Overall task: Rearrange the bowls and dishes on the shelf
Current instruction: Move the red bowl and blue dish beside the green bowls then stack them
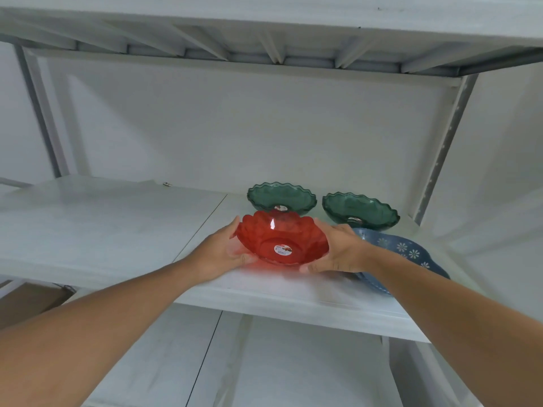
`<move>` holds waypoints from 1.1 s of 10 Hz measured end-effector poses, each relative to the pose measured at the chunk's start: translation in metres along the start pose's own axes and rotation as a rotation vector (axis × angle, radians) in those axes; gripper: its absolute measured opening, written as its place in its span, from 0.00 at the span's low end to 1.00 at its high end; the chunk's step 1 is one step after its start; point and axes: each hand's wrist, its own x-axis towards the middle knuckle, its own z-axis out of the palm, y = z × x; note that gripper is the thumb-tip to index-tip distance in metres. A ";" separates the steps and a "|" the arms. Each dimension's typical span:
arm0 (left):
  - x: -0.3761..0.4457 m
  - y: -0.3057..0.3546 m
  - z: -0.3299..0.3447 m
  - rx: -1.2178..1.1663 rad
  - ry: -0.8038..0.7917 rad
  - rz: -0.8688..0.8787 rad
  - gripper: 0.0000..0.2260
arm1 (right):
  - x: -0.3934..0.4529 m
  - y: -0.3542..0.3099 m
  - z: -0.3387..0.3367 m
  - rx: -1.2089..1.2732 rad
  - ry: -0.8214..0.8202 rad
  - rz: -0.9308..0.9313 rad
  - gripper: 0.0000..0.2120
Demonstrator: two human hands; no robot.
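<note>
A red see-through bowl [282, 239] with scalloped edges and a sticker inside rests near the front of the white shelf [102, 224]. My left hand [226, 251] grips its left rim and my right hand [340, 249] grips its right rim. Behind it stand two dark green wavy-edged bowls, one [281, 196] directly behind and the other [360, 211] to the right. A blue dish with white flowers [408, 254] lies at the right, partly hidden by my right forearm.
The left half of the shelf is bare white board. A shelf with ribs [264, 33] hangs overhead. A grey perforated upright [446, 142] stands at the right rear, another [41, 113] at the left. A lower shelf [264, 362] and a cardboard box [32, 301] lie below.
</note>
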 end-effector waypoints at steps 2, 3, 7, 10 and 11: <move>0.027 0.050 -0.016 0.005 0.094 0.149 0.48 | -0.015 -0.005 -0.050 0.167 0.214 -0.054 0.40; 0.039 0.092 -0.003 -0.017 0.080 0.199 0.46 | -0.039 0.012 -0.076 0.255 0.241 -0.006 0.35; 0.073 0.168 0.102 0.012 -0.180 0.286 0.55 | -0.141 0.095 -0.120 0.264 0.290 0.229 0.40; 0.053 0.143 0.135 0.048 -0.381 0.209 0.40 | -0.159 0.124 -0.065 0.448 0.112 0.234 0.44; 0.048 0.138 0.142 0.074 -0.386 0.139 0.51 | -0.164 0.128 -0.056 0.495 0.022 0.218 0.43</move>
